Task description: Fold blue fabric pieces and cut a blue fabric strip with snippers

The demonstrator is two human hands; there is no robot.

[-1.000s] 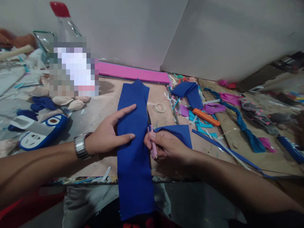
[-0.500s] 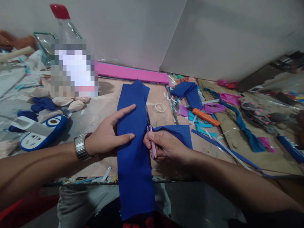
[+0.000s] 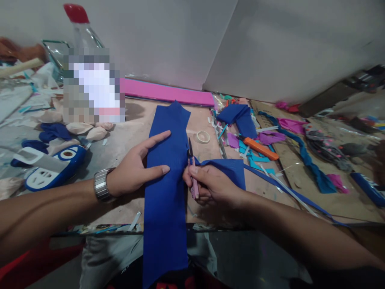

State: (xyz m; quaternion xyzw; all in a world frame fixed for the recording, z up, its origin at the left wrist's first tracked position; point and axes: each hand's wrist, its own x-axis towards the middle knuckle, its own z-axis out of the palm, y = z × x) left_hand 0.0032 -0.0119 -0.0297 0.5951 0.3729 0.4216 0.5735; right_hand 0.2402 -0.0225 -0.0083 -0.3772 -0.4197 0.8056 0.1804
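Note:
A long strip of blue crepe paper (image 3: 165, 208) runs down the table and over its front edge towards my lap. My left hand (image 3: 132, 164) lies on the strip's left side, thumb and forefinger stretched out apart; the other fingers are hidden. At the strip's right edge, my right hand (image 3: 210, 182) is closed around a slim pink utility knife (image 3: 194, 180), its dark blade pointing away from me along the paper's edge. Another piece of blue crepe paper (image 3: 231, 168) lies beside and partly behind my right hand.
A roll of tape (image 3: 203, 137) lies beyond my right hand. Further right are an orange cutter (image 3: 260, 148), a folded blue piece (image 3: 240, 118) and coloured scraps. A blue-and-white tape dispenser (image 3: 57, 166) sits left. Pink paper (image 3: 171, 94) lies along the wall near a red-capped bottle (image 3: 76, 14).
The lower end of the blue strip has swung left and more of the knife's dark blade shows at its right edge. My hands have barely moved.

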